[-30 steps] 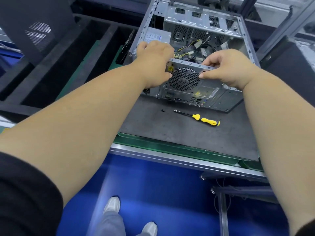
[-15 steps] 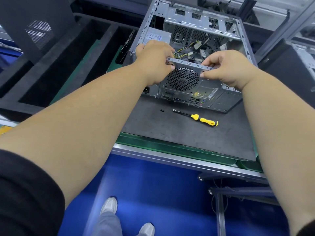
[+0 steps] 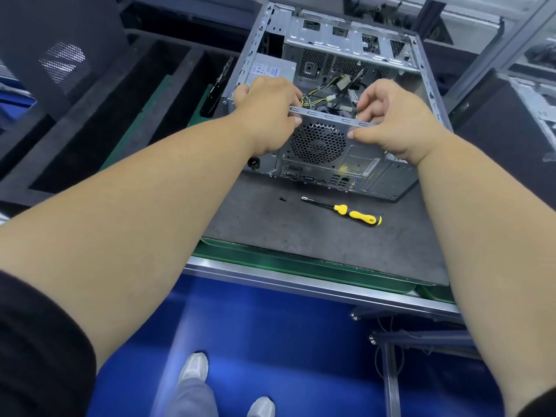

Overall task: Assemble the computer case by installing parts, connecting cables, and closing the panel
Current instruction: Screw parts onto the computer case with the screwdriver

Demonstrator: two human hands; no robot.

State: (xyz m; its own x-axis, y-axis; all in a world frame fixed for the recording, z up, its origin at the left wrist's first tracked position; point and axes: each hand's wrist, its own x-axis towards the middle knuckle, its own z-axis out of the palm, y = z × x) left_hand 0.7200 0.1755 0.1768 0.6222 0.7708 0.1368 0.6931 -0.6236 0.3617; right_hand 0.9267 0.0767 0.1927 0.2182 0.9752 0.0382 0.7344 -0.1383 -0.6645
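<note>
The computer case (image 3: pixel 331 85) is lying on its side on the grey mat (image 3: pixel 301 245), open side up, so the inside can be reached. The top edge of the case's back wall is gripped by both hands. The left hand (image 3: pixel 267 109) is curled over the edge, and its thumb is pressed on the outside. The same edge is pinched by the right hand (image 3: pixel 388 115), thumb outside and fingers tucked inside. The case is probably being held this way to steady or turn it. Loose cables (image 3: pixel 328 94) are seen between the hands, not yet plugged in. A yellow screwdriver (image 3: pixel 346 210) and a small screw (image 3: pixel 282 198) are kept just below the hands. The dark side panel (image 3: pixel 60 46), far beyond the left hand, is not fitted yet.
</note>
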